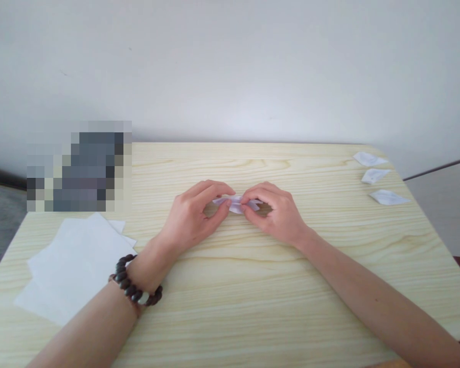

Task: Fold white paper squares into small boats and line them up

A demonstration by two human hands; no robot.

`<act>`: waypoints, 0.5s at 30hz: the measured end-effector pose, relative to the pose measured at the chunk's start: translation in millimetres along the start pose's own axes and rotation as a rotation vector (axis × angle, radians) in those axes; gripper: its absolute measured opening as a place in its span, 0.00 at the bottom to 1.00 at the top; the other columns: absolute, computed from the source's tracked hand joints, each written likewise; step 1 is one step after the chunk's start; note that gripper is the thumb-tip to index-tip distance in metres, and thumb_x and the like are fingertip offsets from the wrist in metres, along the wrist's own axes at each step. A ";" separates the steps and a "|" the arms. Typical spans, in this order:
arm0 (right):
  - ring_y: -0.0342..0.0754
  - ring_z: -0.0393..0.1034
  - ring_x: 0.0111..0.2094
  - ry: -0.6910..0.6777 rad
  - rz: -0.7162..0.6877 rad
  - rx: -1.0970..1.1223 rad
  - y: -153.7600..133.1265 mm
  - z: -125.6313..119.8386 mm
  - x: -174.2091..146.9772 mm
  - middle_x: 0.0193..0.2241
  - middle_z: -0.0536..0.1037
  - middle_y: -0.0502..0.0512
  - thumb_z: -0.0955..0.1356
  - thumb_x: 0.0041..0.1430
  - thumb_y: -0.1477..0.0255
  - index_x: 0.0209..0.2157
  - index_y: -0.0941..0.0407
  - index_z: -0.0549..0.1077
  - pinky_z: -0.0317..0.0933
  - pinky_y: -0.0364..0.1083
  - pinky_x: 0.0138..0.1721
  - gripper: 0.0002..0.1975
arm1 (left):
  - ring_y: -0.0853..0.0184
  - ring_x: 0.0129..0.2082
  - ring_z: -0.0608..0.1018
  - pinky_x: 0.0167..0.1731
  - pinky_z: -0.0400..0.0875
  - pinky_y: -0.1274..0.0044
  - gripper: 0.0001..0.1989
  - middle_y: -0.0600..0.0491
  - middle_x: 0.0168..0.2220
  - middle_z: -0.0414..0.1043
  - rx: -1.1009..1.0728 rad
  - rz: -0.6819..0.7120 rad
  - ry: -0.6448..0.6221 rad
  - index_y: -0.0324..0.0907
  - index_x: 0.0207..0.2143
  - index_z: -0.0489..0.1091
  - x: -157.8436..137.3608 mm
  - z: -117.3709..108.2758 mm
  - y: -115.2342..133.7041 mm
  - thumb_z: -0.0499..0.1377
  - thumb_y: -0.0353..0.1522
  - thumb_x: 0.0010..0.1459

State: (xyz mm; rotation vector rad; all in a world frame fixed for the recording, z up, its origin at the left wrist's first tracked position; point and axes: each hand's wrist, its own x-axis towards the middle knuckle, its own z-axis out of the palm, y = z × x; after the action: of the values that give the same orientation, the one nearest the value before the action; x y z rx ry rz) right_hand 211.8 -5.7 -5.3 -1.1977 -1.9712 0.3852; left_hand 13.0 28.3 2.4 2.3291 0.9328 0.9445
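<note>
A small piece of folded white paper is between my two hands, just above or on the middle of the table. My left hand pinches its left part between thumb and fingers. On the other side, my right hand grips it with thumb and fingertips close to the paper's centre. Pointed ends of the paper stick out behind the fingers on both sides. The fingertips cover part of its folds. A dark bead bracelet circles my left wrist.
Loose white paper sheets lie overlapping at the left, partly under my left forearm. Three folded paper pieces with pointed ends sit in a column at the far right. A blurred-out dark object is at the back left. The wooden table meets a white wall.
</note>
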 end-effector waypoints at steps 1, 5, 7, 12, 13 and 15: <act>0.47 0.72 0.34 -0.007 0.000 -0.004 0.0 -0.1 0.3 0.30 0.79 0.53 0.69 0.54 0.77 0.31 0.55 0.73 0.64 0.47 0.39 0.03 | 0.68 0.40 0.77 0.41 0.71 0.77 0.07 0.50 0.41 0.76 -0.012 0.017 -0.004 0.41 0.40 0.72 -0.2 0.2 -0.2 0.57 0.28 0.60; 0.47 0.71 0.34 -0.037 0.012 -0.014 -0.2 -0.4 1.4 0.30 0.79 0.52 0.69 0.54 0.76 0.32 0.55 0.72 0.63 0.48 0.40 0.03 | 0.67 0.40 0.77 0.42 0.71 0.75 0.07 0.51 0.40 0.76 0.009 0.073 -0.058 0.41 0.38 0.74 -0.8 1.0 -1.7 0.57 0.27 0.58; 0.47 0.70 0.33 -0.042 0.031 -0.019 -0.5 -1.0 1.5 0.30 0.78 0.52 0.69 0.54 0.76 0.32 0.54 0.71 0.62 0.48 0.40 0.04 | 0.66 0.39 0.76 0.40 0.71 0.75 0.06 0.51 0.38 0.76 0.047 0.053 -0.068 0.42 0.37 0.74 -0.9 1.1 -2.7 0.57 0.27 0.58; 0.47 0.70 0.34 -0.018 0.129 0.033 -0.1 -2.9 0.8 0.33 0.77 0.52 0.69 0.52 0.74 0.36 0.53 0.70 0.63 0.47 0.40 0.07 | 0.66 0.37 0.75 0.38 0.70 0.75 0.06 0.52 0.35 0.76 0.119 -0.043 -0.009 0.42 0.36 0.72 0.2 -0.1 -3.7 0.55 0.30 0.60; 0.47 0.70 0.35 -0.010 0.148 0.052 0.3 -2.8 0.6 0.34 0.77 0.52 0.69 0.52 0.74 0.37 0.53 0.69 0.63 0.47 0.40 0.09 | 0.65 0.37 0.75 0.38 0.70 0.74 0.06 0.51 0.35 0.76 0.129 -0.061 0.004 0.41 0.36 0.72 0.6 -0.3 -3.5 0.55 0.30 0.60; 0.46 0.71 0.35 0.013 0.180 0.083 1.3 -2.1 0.1 0.35 0.78 0.52 0.69 0.51 0.75 0.37 0.54 0.69 0.64 0.47 0.41 0.10 | 0.65 0.37 0.76 0.39 0.69 0.74 0.06 0.51 0.35 0.76 0.141 -0.087 0.019 0.41 0.36 0.72 1.3 -0.5 -3.0 0.55 0.30 0.60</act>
State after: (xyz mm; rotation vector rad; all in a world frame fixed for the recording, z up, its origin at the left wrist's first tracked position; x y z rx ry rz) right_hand 214.1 -5.2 -4.7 -1.3251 -1.8242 0.5444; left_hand 12.1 31.3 1.4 2.3769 1.1323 0.8933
